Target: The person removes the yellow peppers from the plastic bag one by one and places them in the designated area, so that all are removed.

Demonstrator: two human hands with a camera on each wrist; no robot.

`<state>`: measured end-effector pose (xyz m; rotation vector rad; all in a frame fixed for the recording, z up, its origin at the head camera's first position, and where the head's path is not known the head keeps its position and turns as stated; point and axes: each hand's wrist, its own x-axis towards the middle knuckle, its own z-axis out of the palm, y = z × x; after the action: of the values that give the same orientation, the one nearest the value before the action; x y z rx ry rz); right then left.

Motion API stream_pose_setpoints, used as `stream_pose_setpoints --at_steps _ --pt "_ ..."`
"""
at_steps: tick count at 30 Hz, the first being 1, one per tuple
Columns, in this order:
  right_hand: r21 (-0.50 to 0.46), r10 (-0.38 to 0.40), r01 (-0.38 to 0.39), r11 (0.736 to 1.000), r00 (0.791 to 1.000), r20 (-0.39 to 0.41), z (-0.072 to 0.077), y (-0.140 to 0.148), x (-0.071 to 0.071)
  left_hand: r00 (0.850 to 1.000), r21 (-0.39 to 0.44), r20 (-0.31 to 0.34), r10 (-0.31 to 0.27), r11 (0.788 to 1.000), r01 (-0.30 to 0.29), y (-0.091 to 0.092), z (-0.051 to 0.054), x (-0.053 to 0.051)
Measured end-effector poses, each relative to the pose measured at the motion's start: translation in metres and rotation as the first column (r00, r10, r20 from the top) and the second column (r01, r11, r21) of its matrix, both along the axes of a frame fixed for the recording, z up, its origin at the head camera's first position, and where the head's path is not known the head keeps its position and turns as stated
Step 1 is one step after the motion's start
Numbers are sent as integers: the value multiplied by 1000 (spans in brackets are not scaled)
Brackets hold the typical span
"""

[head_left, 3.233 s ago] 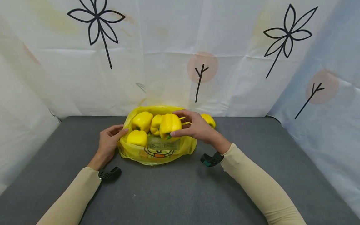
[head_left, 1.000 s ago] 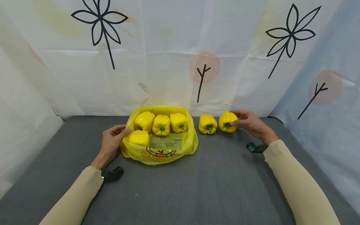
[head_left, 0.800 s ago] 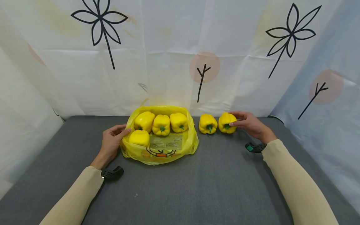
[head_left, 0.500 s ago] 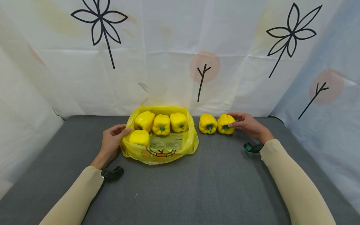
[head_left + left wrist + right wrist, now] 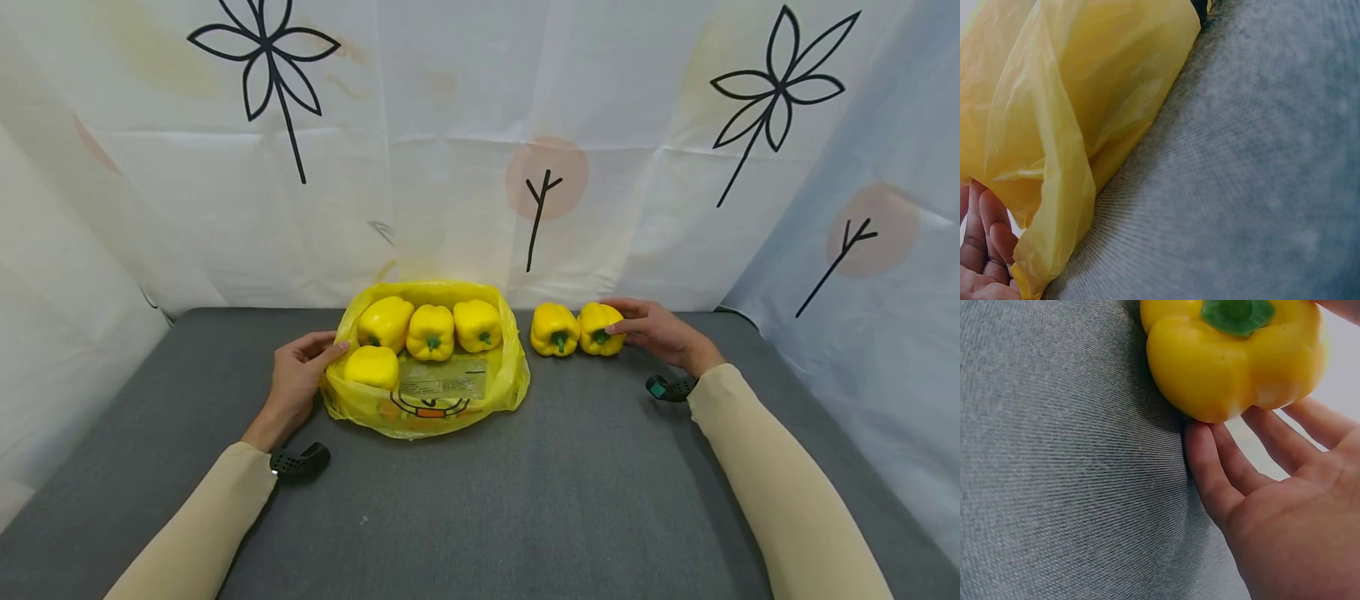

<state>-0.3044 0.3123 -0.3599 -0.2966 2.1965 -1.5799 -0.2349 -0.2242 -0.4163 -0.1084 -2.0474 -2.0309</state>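
Observation:
My left hand (image 5: 292, 379) pinches the left rim of a yellow plastic bag (image 5: 498, 404), with the thumb over the edge. In the left wrist view the bag (image 5: 1129, 69) hangs in folds beside my curled fingers (image 5: 997, 237). Several yellow bell peppers (image 5: 431, 333) lie inside its wide mouth. To the right, my right hand (image 5: 663, 333) holds a yellow bell pepper (image 5: 592, 318) on the table between thumb and fingers. Another bell pepper (image 5: 553, 323) stands just left of it, seemingly touching. In the right wrist view, fingertips meet the held pepper's (image 5: 1210, 369) side, its green stem visible.
A dark grey cloth covers the table (image 5: 480, 508). White printed fabric (image 5: 450, 167) rises right behind the bag and peppers, with more fabric at both sides. A flat printed label (image 5: 442, 379) shows at the bag's front. Dark bands (image 5: 671, 388) sit on both wrists.
The right hand has taken a pepper from the bag and set it down at the right, then slid it left against the other pepper. The left hand has kept its hold on the bag.

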Motion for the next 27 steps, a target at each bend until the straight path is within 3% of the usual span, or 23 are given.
stream_pose_setpoints --at_steps 15,27 --pt "-19 6 -6 1000 1000 -4 1 0 0 1000 -29 14 22 999 -21 2 3 2" --pt "35 -1 3 999 999 -39 10 4 3 1000 -10 11 -6 1000 6 0 1 1"
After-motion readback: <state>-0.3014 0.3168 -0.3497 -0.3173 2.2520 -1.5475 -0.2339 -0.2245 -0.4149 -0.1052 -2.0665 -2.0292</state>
